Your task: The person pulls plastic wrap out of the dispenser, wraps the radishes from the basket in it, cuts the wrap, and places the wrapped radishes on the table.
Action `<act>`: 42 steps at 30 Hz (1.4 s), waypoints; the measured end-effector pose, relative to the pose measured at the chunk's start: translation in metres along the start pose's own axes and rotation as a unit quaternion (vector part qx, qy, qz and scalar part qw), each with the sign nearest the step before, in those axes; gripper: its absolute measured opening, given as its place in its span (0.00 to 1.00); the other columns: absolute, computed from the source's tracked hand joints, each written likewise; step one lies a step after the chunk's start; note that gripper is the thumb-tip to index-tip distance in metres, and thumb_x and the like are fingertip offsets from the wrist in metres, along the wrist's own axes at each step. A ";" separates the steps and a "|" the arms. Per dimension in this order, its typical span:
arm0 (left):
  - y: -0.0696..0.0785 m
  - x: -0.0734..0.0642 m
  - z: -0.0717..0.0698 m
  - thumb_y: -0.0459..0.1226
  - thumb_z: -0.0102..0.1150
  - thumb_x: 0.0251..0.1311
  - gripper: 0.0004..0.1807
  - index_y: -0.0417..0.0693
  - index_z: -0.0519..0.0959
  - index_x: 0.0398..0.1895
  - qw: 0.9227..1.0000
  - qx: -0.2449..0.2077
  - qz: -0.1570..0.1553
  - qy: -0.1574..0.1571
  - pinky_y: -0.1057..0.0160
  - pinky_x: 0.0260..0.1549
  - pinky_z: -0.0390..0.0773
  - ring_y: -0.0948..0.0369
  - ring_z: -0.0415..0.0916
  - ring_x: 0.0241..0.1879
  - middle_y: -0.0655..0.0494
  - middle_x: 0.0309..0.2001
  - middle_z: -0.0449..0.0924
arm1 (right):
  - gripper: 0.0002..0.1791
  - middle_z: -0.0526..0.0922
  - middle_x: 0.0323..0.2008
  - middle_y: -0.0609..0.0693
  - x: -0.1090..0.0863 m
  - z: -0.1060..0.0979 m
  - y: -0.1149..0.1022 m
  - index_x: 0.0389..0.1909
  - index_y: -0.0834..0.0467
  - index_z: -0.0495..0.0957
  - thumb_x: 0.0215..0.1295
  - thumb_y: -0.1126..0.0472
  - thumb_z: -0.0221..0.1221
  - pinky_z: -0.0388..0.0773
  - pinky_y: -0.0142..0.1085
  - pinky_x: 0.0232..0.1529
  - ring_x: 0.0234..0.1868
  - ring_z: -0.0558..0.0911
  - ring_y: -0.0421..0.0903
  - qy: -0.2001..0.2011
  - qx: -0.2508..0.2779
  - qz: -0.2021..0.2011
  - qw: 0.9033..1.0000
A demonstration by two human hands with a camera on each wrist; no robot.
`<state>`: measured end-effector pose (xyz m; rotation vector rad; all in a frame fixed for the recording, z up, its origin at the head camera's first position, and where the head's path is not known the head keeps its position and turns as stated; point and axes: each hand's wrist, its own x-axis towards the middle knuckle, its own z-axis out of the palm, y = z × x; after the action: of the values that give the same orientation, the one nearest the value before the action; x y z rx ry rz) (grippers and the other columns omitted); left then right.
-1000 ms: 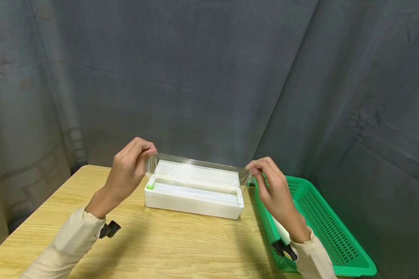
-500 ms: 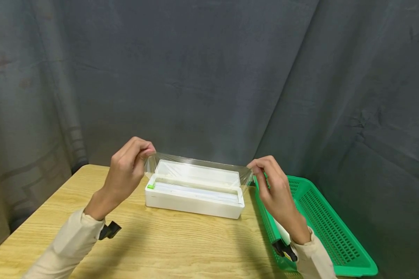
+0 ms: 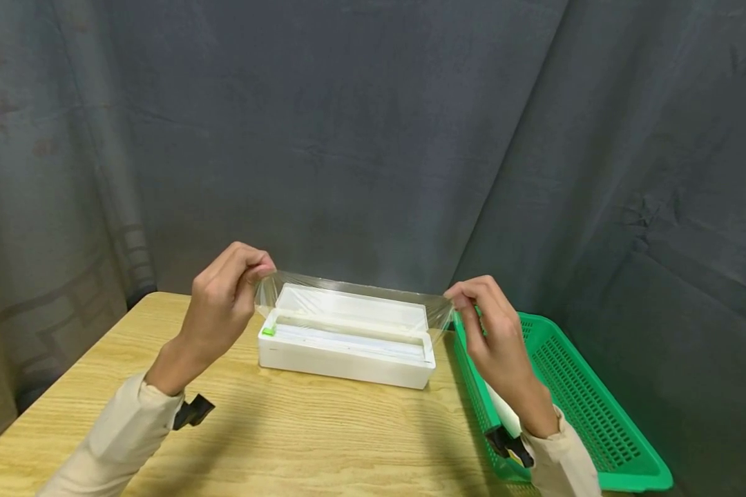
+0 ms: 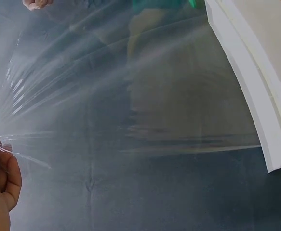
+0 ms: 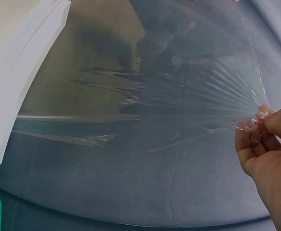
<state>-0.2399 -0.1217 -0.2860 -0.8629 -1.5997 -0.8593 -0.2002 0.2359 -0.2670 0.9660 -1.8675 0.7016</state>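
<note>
The left hand pinches one corner of a clear film between thumb and fingers, and the right hand pinches the other corner likewise. The film is stretched between them and reaches to the open white box on the wooden table, near a green basket.

There are two hands, two sleeves, two black wrist pieces, one film sheet, one box, one green tab, one basket, one worktop.
</note>
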 end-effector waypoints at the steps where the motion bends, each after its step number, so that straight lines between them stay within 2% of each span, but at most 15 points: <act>1: 0.000 0.000 0.000 0.41 0.53 0.77 0.18 0.33 0.79 0.35 1.000 -0.003 0.001 0.000 0.73 0.34 0.68 0.63 0.69 0.30 0.47 0.32 0.79 | 0.07 0.77 0.36 0.57 0.000 -0.001 0.000 0.44 0.68 0.81 0.76 0.74 0.54 0.68 0.29 0.38 0.36 0.72 0.44 -0.002 0.013 -0.004 1.000; 4: 0.002 0.001 -0.002 0.39 0.55 0.76 0.16 0.33 0.78 0.34 0.999 -0.042 -0.024 -0.008 0.74 0.32 0.67 0.65 0.68 0.29 0.49 0.31 0.78 | 0.08 0.76 0.36 0.57 0.000 -0.005 0.000 0.45 0.69 0.80 0.78 0.74 0.52 0.70 0.27 0.38 0.37 0.73 0.44 -0.024 0.082 0.006 0.996; 7: 0.006 0.001 -0.005 0.31 0.57 0.73 0.08 0.33 0.79 0.35 0.991 -0.105 -0.082 -0.025 0.74 0.30 0.67 0.67 0.66 0.28 0.51 0.30 0.76 | 0.10 0.76 0.37 0.55 -0.001 -0.012 -0.001 0.46 0.70 0.79 0.74 0.81 0.51 0.73 0.27 0.39 0.38 0.74 0.44 -0.062 0.169 0.044 0.983; 11: 0.010 0.000 -0.012 0.21 0.56 0.69 0.05 0.34 0.79 0.36 0.969 -0.178 -0.157 -0.062 0.71 0.29 0.70 0.65 0.69 0.29 0.54 0.30 0.75 | 0.13 0.77 0.41 0.50 -0.002 -0.021 -0.002 0.47 0.68 0.78 0.74 0.83 0.49 0.75 0.30 0.41 0.39 0.75 0.44 -0.130 0.237 0.078 0.960; 14: 0.010 0.000 -0.021 0.22 0.54 0.72 0.06 0.36 0.79 0.38 0.945 -0.240 -0.186 -0.120 0.70 0.32 0.74 0.64 0.71 0.31 0.57 0.32 0.75 | 0.14 0.77 0.39 0.51 -0.003 -0.027 -0.003 0.47 0.65 0.77 0.75 0.82 0.48 0.76 0.32 0.39 0.39 0.76 0.43 -0.198 0.283 0.097 0.934; 17: 0.006 0.000 -0.029 0.24 0.52 0.75 0.07 0.39 0.77 0.38 0.912 -0.310 -0.175 -0.202 0.68 0.34 0.75 0.63 0.72 0.33 0.57 0.32 0.74 | 0.17 0.76 0.37 0.52 -0.003 -0.032 -0.004 0.46 0.59 0.77 0.74 0.82 0.48 0.76 0.36 0.35 0.36 0.75 0.43 -0.270 0.314 0.108 0.904; 18: 0.005 -0.001 -0.030 0.23 0.52 0.75 0.07 0.39 0.77 0.38 0.897 -0.338 -0.166 -0.232 0.67 0.35 0.75 0.62 0.72 0.33 0.55 0.32 0.74 | 0.17 0.75 0.37 0.52 -0.003 -0.033 -0.004 0.46 0.58 0.77 0.74 0.82 0.48 0.75 0.36 0.34 0.36 0.75 0.43 -0.294 0.323 0.111 0.893; 21: 0.000 -0.003 -0.035 0.21 0.50 0.74 0.10 0.42 0.76 0.38 0.848 -0.398 -0.141 -0.322 0.63 0.33 0.75 0.59 0.71 0.32 0.52 0.31 0.72 | 0.19 0.75 0.36 0.51 -0.003 -0.034 -0.004 0.44 0.56 0.77 0.74 0.82 0.48 0.76 0.38 0.34 0.34 0.73 0.45 -0.359 0.346 0.113 0.859; 25: -0.003 -0.010 -0.040 0.17 0.47 0.72 0.15 0.44 0.75 0.38 0.773 -0.451 -0.149 -0.420 0.59 0.30 0.74 0.56 0.69 0.30 0.49 0.30 0.70 | 0.17 0.76 0.36 0.53 -0.005 -0.033 -0.004 0.44 0.56 0.77 0.75 0.81 0.49 0.80 0.36 0.38 0.35 0.75 0.46 -0.435 0.377 0.105 0.811; 27: -0.004 -0.012 -0.042 0.16 0.46 0.72 0.15 0.43 0.75 0.37 0.745 -0.466 -0.156 -0.451 0.58 0.29 0.74 0.55 0.68 0.29 0.48 0.30 0.69 | 0.16 0.76 0.37 0.54 -0.005 -0.032 -0.004 0.44 0.56 0.77 0.76 0.80 0.49 0.82 0.34 0.40 0.36 0.77 0.46 -0.467 0.389 0.093 0.789; 31: -0.004 -0.016 -0.045 0.16 0.44 0.71 0.16 0.42 0.74 0.36 0.708 -0.484 -0.157 -0.490 0.58 0.28 0.73 0.54 0.67 0.28 0.46 0.28 0.69 | 0.14 0.77 0.37 0.53 -0.006 -0.027 -0.002 0.45 0.57 0.77 0.77 0.78 0.49 0.83 0.32 0.41 0.36 0.78 0.43 -0.509 0.396 0.034 0.763; 34: -0.002 -0.018 -0.044 0.17 0.44 0.72 0.14 0.41 0.75 0.35 0.676 -0.498 -0.159 -0.519 0.63 0.29 0.75 0.55 0.68 0.28 0.44 0.28 0.68 | 0.13 0.77 0.36 0.53 -0.007 -0.022 -0.001 0.45 0.58 0.76 0.77 0.77 0.49 0.83 0.31 0.41 0.36 0.78 0.41 -0.534 0.401 -0.005 0.744; 37: 0.002 -0.021 -0.042 0.19 0.45 0.73 0.12 0.39 0.75 0.35 0.641 -0.510 -0.174 -0.546 0.68 0.32 0.76 0.58 0.68 0.28 0.41 0.27 0.68 | 0.11 0.77 0.35 0.53 -0.009 -0.016 0.000 0.44 0.60 0.76 0.78 0.76 0.49 0.82 0.30 0.40 0.36 0.77 0.39 -0.562 0.410 -0.015 0.718; 40: 0.006 -0.024 -0.040 0.21 0.47 0.74 0.10 0.38 0.74 0.34 0.615 -0.517 -0.181 -0.567 0.72 0.34 0.75 0.63 0.68 0.29 0.39 0.26 0.68 | 0.10 0.76 0.34 0.54 -0.011 -0.012 -0.003 0.43 0.61 0.76 0.80 0.73 0.48 0.82 0.28 0.38 0.35 0.76 0.38 -0.585 0.417 -0.011 0.696; 42: 0.008 -0.027 -0.040 0.22 0.48 0.74 0.09 0.38 0.74 0.34 0.602 -0.518 -0.182 -0.579 0.74 0.35 0.74 0.68 0.68 0.30 0.38 0.26 0.68 | 0.09 0.76 0.33 0.55 -0.013 -0.010 -0.004 0.43 0.61 0.76 0.81 0.72 0.47 0.81 0.27 0.37 0.34 0.76 0.38 -0.599 0.424 0.005 0.679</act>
<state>-0.2101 -0.1552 -0.3049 -2.3327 -2.3778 -1.8138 -0.1884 0.2453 -0.2740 2.4717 -2.6357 1.1195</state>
